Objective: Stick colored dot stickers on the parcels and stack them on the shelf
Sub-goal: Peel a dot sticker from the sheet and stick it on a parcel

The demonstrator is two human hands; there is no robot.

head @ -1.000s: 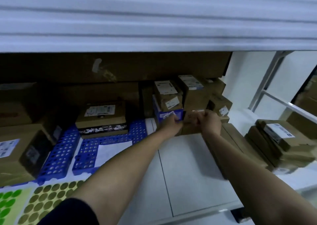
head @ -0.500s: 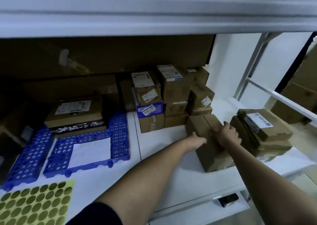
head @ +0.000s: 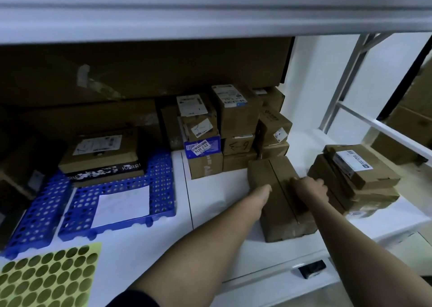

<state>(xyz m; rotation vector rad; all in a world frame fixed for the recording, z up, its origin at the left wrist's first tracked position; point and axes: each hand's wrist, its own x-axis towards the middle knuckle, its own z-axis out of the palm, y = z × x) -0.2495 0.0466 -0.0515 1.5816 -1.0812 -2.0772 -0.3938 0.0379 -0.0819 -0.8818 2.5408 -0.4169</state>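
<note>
A long brown cardboard parcel [head: 280, 203] lies on the white shelf [head: 210, 213], right of centre. My left hand [head: 263, 193] presses flat against its left side, the fingertips hidden by the box. My right hand [head: 312, 187] rests on top near the tape seam with fingers curled over the right edge. A yellow-green sheet of round dot stickers [head: 46, 278] lies at the front left. No sticker shows on the parcel's visible faces.
Small labelled parcels [head: 236, 128] are stacked at the back centre, and flat parcels [head: 357, 178] are piled at the right. Blue perforated trays [head: 161, 189] hold a box at the left. The upper shelf board [head: 210, 14] hangs close overhead. A small black object [head: 312, 268] sits on the front ledge.
Both hands left the small boxes at the back stack and came down onto the long parcel; the left hand has since slid from its top edge to its left side.
</note>
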